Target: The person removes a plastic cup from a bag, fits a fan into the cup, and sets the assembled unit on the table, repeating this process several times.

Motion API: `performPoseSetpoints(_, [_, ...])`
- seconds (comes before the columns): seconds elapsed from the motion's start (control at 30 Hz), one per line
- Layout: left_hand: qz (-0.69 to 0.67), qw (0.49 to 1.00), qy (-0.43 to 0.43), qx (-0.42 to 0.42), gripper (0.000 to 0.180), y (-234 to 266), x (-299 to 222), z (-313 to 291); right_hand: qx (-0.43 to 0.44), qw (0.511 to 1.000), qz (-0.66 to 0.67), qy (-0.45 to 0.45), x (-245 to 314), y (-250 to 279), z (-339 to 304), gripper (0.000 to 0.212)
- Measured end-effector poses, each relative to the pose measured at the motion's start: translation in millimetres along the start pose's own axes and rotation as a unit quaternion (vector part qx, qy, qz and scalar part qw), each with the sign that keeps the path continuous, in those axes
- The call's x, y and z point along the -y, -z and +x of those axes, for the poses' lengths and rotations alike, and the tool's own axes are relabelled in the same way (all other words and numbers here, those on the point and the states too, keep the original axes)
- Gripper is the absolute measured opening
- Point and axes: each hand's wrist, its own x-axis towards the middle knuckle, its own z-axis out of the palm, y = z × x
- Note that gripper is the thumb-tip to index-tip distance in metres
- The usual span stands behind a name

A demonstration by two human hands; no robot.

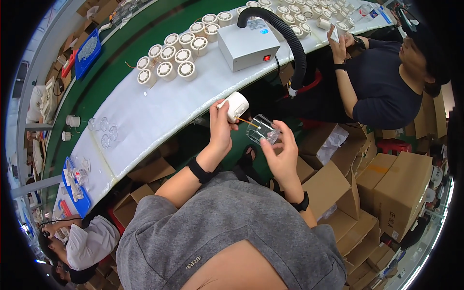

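Observation:
My left hand (222,128) is closed around a white plastic cylinder (237,106), tilted over the near edge of the bench. A thin orange wire (247,123) runs from the cylinder's lower end toward a clear plastic cup (261,130). Thumb and fingers of my right hand (283,153) grip that cup by its side. The wire's tip appears at or inside the cup; which of these I cannot tell. Cylinder and cup are a short gap apart. Both hands are above the gap between bench and my lap.
White round units with slotted tops (166,70) crowd the white bench (159,108). A grey box machine (246,48) with a black hose (296,43) stands ahead. Clear cups (113,133) lie left. A co-worker (382,82) sits right; cardboard boxes (403,198) are stacked lower right.

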Motion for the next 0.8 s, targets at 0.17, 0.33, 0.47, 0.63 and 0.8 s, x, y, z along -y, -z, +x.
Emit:
performPoseSetpoints(0.17, [0.048,0.996,0.028,0.076,0.033,4,-3,0,0.031,0.964,0.25,-0.084,-6,10,0,0.043])
performPoseSetpoints(0.33, [0.044,0.991,0.062,0.113,0.032,4,-3,-1,0.019,0.997,0.071,0.004,0,5,0,0.044])
performPoseSetpoints(0.47, [0.073,0.984,0.047,0.156,0.027,0,-12,-12,0.04,0.995,0.083,-0.038,1,8,2,0.045])
performPoseSetpoints(0.63, [0.151,0.966,-0.025,0.207,0.03,-1,-16,-20,0.111,0.974,0.176,-0.09,1,12,4,0.049])
performPoseSetpoints(0.8, [0.194,0.952,0.005,0.238,0.035,6,-20,-21,0.185,0.938,0.27,-0.111,3,11,2,0.056])
